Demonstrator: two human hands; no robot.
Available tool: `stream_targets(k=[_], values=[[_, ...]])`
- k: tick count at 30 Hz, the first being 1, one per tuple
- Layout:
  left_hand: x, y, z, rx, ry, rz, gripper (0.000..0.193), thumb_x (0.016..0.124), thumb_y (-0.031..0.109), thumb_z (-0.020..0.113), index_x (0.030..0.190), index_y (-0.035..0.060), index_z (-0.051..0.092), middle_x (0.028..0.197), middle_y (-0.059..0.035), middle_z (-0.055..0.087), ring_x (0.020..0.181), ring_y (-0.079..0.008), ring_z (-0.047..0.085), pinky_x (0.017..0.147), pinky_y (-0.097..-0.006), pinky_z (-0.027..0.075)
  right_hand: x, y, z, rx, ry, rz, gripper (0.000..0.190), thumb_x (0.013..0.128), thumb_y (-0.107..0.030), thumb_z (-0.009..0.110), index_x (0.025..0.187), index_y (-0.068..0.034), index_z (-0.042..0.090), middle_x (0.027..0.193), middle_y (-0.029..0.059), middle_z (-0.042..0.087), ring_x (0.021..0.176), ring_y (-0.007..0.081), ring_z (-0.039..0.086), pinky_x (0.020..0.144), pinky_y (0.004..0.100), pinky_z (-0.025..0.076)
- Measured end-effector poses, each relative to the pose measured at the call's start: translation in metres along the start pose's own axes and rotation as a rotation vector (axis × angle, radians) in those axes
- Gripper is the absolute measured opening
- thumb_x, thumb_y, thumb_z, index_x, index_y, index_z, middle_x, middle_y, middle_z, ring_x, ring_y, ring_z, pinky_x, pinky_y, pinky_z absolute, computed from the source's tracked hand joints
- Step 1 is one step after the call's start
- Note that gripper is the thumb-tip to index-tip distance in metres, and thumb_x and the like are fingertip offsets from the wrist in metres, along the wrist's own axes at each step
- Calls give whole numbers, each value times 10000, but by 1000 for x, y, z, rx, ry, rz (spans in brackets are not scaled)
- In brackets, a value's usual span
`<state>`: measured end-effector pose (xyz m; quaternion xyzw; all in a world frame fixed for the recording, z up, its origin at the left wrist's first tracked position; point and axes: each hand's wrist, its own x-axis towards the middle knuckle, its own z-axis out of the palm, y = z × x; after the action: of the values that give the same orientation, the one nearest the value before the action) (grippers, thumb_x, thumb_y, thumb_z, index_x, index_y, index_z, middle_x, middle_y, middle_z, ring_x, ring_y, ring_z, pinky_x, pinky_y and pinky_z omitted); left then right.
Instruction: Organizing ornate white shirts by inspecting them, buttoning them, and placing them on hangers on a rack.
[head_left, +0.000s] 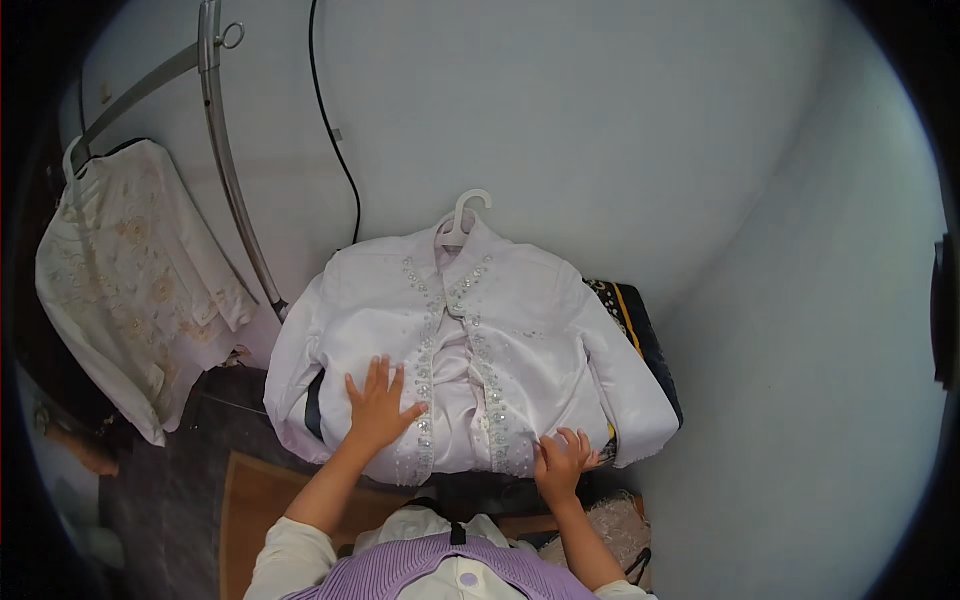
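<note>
A white satin jacket (525, 367) with beads and stones along its open front lies spread out before me. From its stand-up collar rises the hook of a white plastic hanger (459, 217). My left hand (379, 409) rests flat on the left front panel, fingers spread, the thumb touching the beaded trim. At the lower right hem, my right hand (562, 465) has bent fingers, and the cloth puckers at its thumb and forefinger, which pinch it. The sleeves hang down at both sides. Under the jacket, a dark patterned cloth (637, 315) with yellow bands shows at the right.
An embroidered cream garment (142, 285) hangs from a metal rack (225, 150) at the left. A black cable (341, 157) runs down the pale wall (600, 135). Part of another person's limb (82, 450) shows at the far left. Lacy beige fabric (619, 529) lies low at the right.
</note>
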<state>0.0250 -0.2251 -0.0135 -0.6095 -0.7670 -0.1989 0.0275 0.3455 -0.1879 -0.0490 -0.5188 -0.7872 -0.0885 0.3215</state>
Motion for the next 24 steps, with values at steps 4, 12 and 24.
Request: stream_targets(k=[4, 12, 24], values=[[-39, -13, -8, -73, -107, 137, 478, 896, 407, 491, 1280, 126, 528, 1383, -91, 452, 1336, -232, 339, 980, -726, 93, -28, 5, -22, 89, 40, -68, 127, 697, -217, 666, 811, -164, 683, 1085, 61, 534, 1163, 329, 351, 979, 513, 151], [41, -31, -67, -81, 230, 124, 356, 817, 348, 612, 1098, 131, 640, 1331, -93, 461, 1311, -281, 335, 961, -712, 87, 104, -15, -20, 124, 273, -134, 262, 729, -204, 667, 965, -100, 618, 1179, 135, 450, 1159, 329, 356, 981, 461, 194], [261, -67, 1, 151, -36, 126, 609, 644, 421, 765, 1133, 91, 614, 1430, -166, 328, 1369, -310, 214, 1069, -628, 77, 314, -116, 72, 270, 28, -32, 516, 783, -279, 639, 1254, -143, 477, 1313, 147, 357, 1259, 319, 278, 975, 528, 161]])
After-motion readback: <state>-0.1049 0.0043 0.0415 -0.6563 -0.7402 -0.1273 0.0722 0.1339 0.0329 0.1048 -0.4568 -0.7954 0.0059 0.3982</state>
